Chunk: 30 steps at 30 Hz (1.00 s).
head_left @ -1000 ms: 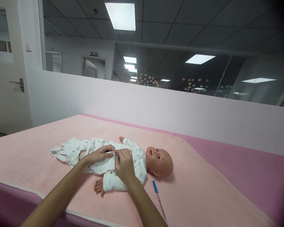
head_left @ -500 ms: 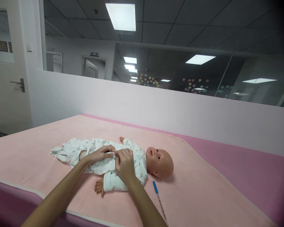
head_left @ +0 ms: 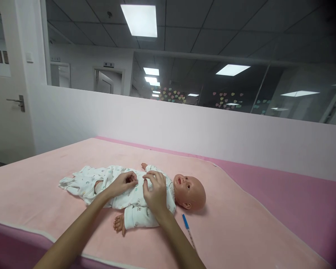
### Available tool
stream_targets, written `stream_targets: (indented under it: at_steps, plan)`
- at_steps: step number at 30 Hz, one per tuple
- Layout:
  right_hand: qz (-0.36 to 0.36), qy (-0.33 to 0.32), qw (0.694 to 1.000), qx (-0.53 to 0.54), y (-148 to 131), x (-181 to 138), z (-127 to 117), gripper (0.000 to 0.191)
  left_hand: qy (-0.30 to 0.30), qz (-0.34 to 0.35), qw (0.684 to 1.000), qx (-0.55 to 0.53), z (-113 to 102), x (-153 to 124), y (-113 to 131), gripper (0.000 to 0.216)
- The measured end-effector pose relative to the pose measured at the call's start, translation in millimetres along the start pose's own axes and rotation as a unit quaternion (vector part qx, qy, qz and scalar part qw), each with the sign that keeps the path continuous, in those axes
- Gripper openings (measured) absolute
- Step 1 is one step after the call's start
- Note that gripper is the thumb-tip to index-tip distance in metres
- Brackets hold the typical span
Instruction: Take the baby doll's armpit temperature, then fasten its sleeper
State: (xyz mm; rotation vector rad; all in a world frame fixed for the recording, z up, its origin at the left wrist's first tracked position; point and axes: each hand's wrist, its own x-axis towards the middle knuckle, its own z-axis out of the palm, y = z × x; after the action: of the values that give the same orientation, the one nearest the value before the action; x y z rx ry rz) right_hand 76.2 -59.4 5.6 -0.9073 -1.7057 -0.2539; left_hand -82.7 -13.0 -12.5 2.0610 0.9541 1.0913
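A baby doll (head_left: pixel 190 192) lies on its back, its head to the right, dressed in a white patterned baby garment (head_left: pixel 131 200). Over the front of the garment, my left hand (head_left: pixel 123 185) has its thumb and fingers curled into a ring with the tips together. Whatever may be between those tips is too small to make out. My right hand (head_left: pixel 156 192) is over the doll's chest, thumb and fingers apart, with nothing visible in it. The garment gapes near the legs, where a bit of the doll's body shows. My hands cover part of the garment's front.
Beside the doll's head lies a thin stick with a blue cap (head_left: pixel 185 221), partly behind my right forearm. A pink mat (head_left: pixel 232 228) covers the padded table. Behind stands a low white wall (head_left: pixel 184 123) with glass above it. A door (head_left: pixel 14 123) is at far left.
My hands were together, pinching at a button on the garment. Now they are apart; the right has opened its fingers and shifted slightly right. The view has also turned slightly.
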Motion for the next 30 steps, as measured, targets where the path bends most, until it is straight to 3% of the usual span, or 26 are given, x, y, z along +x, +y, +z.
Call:
stream_targets:
  at_steps: [4,8,10,11,15,19,25,30]
  plan:
    - [0.026,0.088,0.996,-0.015,-13,6,-50,0.012,-0.008,0.013,1.000,0.011,-1,-1,2,0.024]
    - [0.064,0.136,0.980,-0.132,-3,-23,-102,0.008,-0.036,0.012,0.999,0.015,-4,-2,3,0.024]
    - [0.098,0.116,0.959,-0.241,13,-51,-118,0.015,-0.041,0.012,0.999,0.015,-4,-1,2,0.024]
    - [0.118,0.075,0.950,-0.278,23,-66,-123,0.019,-0.040,0.011,0.999,0.012,-4,-1,2,0.024]
    - [0.168,-0.054,0.928,-0.329,57,-112,-126,0.026,-0.036,0.007,0.999,-0.008,-3,0,-1,0.023]
    - [0.160,-0.131,0.926,-0.315,69,-126,-117,0.017,-0.037,0.008,0.999,-0.008,-4,-1,0,0.022]
    - [0.156,-0.126,0.940,-0.275,72,-133,-115,0.025,-0.052,-0.002,0.999,0.005,-6,-1,3,0.026]
    - [0.241,-0.115,0.951,-0.157,50,-119,-125,0.026,-0.055,0.000,0.998,0.008,-6,-1,2,0.026]
